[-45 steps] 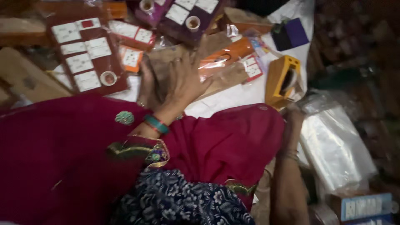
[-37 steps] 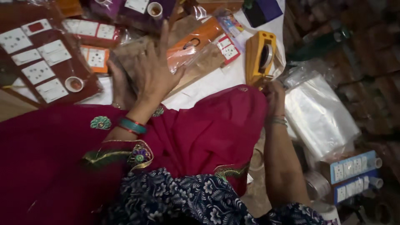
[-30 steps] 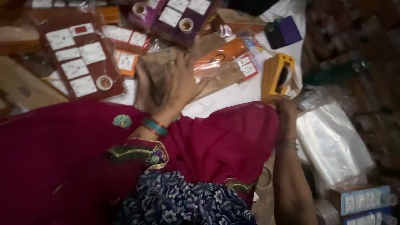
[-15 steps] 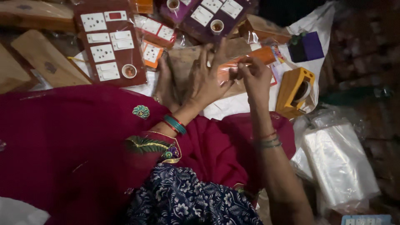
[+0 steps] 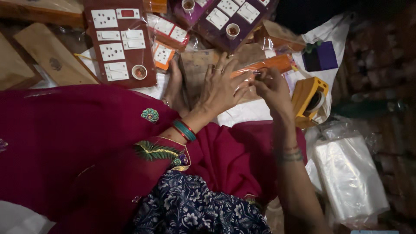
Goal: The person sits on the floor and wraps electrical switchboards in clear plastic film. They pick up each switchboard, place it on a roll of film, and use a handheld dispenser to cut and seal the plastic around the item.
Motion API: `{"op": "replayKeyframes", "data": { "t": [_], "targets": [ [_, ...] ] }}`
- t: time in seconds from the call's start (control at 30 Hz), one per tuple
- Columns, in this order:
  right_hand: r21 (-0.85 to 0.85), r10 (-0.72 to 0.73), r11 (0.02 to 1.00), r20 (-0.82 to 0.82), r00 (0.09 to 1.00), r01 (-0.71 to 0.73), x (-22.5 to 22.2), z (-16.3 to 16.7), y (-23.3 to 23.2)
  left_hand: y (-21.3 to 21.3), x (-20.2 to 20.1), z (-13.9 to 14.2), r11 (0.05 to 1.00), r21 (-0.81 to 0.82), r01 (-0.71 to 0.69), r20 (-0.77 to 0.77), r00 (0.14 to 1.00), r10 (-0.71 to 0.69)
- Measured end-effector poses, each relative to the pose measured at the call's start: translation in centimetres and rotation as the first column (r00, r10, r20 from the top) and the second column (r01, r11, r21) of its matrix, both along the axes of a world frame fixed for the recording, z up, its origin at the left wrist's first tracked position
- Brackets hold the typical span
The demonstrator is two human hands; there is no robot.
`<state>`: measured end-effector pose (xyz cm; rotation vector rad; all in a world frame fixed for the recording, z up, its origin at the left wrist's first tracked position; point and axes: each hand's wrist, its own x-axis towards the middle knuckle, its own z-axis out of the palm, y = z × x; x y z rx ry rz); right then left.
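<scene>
1. Cluttered floor (image 5: 242, 113); maroon switch board (image 5: 122, 41) lies well left of both hands.
2. Left hand (image 5: 221, 86) rests flat, fingers spread, on orange packet (image 5: 264, 66).
3. Right hand (image 5: 271, 86) pinches that packet's wrap, just beside the left.

A long orange packet in clear plastic wrap (image 5: 264, 67) lies under both hands. Further up sits a small orange wrapped packet with a white switch plate (image 5: 162, 54). On the right rests a stack of clear plastic bags (image 5: 349, 177).
</scene>
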<state>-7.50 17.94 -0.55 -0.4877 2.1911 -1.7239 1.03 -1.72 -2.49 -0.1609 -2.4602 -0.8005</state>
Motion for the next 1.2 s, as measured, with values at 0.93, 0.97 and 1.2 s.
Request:
{"op": "replayKeyframes", "data": {
  "t": [0.93,0.97,1.2],
  "targets": [
    [-0.153,-0.195,0.947,0.423,0.885,0.282,6.0,-9.1,-1.6,-2.0,3.3,-2.1,0.846,0.527,0.084,0.209,0.952,-0.225],
    [-0.182,-0.167,0.950,0.387,0.907,0.252,5.9,-8.4,-1.9,-2.0,2.9,-2.0,0.815,0.573,0.091,0.204,0.947,-0.249],
    [-0.156,-0.191,0.955,0.332,0.924,0.253,6.6,-5.3,-1.2,-2.1,0.5,0.3,0.960,0.281,-0.011,-0.031,0.999,0.020]
  ]
}}
